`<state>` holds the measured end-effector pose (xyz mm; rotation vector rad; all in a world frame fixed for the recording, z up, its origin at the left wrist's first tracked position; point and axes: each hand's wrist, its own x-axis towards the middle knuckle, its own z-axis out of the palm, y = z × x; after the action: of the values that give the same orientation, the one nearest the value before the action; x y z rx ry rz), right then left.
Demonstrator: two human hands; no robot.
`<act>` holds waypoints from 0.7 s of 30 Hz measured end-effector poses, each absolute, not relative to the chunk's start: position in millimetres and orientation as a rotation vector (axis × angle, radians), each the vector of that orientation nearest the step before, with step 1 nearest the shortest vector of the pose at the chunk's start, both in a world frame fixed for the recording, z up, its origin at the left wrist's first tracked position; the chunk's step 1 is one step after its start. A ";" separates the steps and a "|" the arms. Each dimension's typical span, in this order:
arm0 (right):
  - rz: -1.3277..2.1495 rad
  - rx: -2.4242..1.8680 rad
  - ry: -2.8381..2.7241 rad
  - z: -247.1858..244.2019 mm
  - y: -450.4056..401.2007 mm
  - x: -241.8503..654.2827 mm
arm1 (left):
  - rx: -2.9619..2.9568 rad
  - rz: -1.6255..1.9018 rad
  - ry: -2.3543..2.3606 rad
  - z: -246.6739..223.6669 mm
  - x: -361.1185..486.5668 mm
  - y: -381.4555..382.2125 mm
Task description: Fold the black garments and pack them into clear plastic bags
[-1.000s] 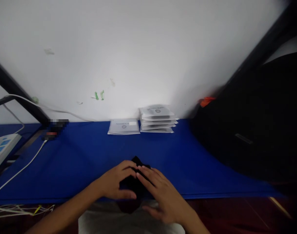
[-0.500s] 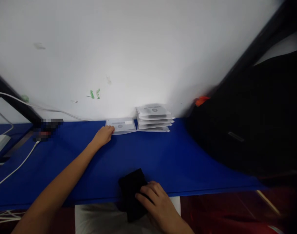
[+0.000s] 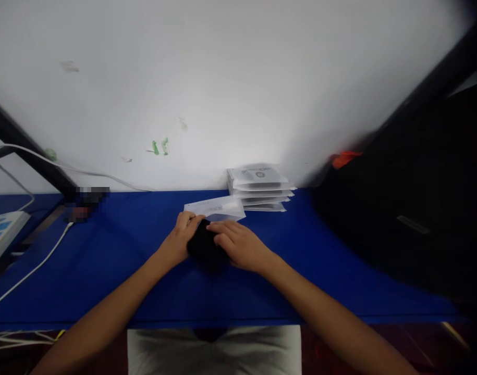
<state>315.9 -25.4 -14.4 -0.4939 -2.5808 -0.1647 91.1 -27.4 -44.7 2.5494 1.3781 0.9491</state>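
Blue table meets a white wall. Left hand and right hand both curl around a black folded cloth, its long axis towards 12 o'clock, touching a white pouch at its far end.

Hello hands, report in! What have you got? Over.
Left hand and right hand both on folded black cloth. White packet right behind it, tilted. Packet stack by wall, untouched.
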 end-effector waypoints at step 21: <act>-0.051 -1.095 -2.664 -49.7 -12.5 295.2 | 2.756 0.610 1.161 -55.3 97.7 -32.9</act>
<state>295.2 -12.5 -49.7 -1.0953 -2.6636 -0.0506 97.7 -32.9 -55.3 2.7556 1.1612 0.6096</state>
